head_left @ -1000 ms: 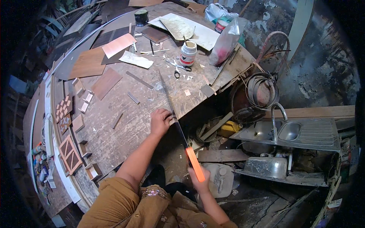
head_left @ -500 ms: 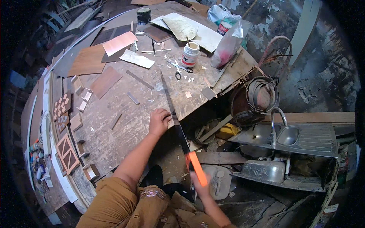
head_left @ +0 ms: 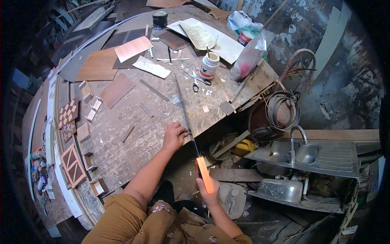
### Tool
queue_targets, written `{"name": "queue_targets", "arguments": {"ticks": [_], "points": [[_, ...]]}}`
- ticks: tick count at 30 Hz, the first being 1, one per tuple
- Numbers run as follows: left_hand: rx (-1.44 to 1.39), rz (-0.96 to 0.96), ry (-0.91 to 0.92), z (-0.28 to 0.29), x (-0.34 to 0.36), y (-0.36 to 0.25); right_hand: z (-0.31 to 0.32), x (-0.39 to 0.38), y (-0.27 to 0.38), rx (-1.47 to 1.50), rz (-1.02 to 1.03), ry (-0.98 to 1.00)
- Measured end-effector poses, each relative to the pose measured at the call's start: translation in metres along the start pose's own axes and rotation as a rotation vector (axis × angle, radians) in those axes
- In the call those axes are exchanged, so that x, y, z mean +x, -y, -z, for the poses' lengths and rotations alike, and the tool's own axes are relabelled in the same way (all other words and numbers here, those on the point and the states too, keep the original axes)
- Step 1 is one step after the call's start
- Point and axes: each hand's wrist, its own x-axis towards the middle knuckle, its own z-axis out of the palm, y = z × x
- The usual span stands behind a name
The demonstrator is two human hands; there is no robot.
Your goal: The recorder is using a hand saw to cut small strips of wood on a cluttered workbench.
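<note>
My right hand (head_left: 209, 191) is wrapped round the orange handle of a hand saw (head_left: 205, 175), beyond the table's front edge. The saw's long, thin dark blade points away from me over the tabletop, seen nearly edge-on. Beside the blade, at the edge of the worn wooden table (head_left: 142, 126), my left hand (head_left: 175, 136) presses down with curled fingers. A small pale piece seems to lie under those fingertips, but they hide most of it. Past the blade's far part lie scissors (head_left: 196, 83) and an open white jar (head_left: 209, 65) with a stick in it.
Thin wood strips (head_left: 146, 110), flat veneer sheets (head_left: 118, 90) and small scraps are scattered over the table. Small wooden frames (head_left: 73, 164) line its left side. A plastic bag (head_left: 247, 65) stands at the far right. Right of the table are a coiled band (head_left: 283, 107) and a metal sink (head_left: 310, 151).
My right hand has brought the saw handle up and slightly left, closer to the table edge, and the blade has turned more edge-on. My left hand stays by the blade. The view has shifted slightly.
</note>
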Motion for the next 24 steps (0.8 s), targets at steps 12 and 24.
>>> {"name": "queue_targets", "arguments": {"ticks": [12,24], "points": [[0.033,0.026,0.033,0.004,-0.003,-0.001,0.035,-0.060,-0.014,-0.045,-0.073,0.038],[0.031,0.038,0.000,0.001,0.000,-0.003,0.014,-0.040,-0.013,-0.204,0.127,-0.008]]}}
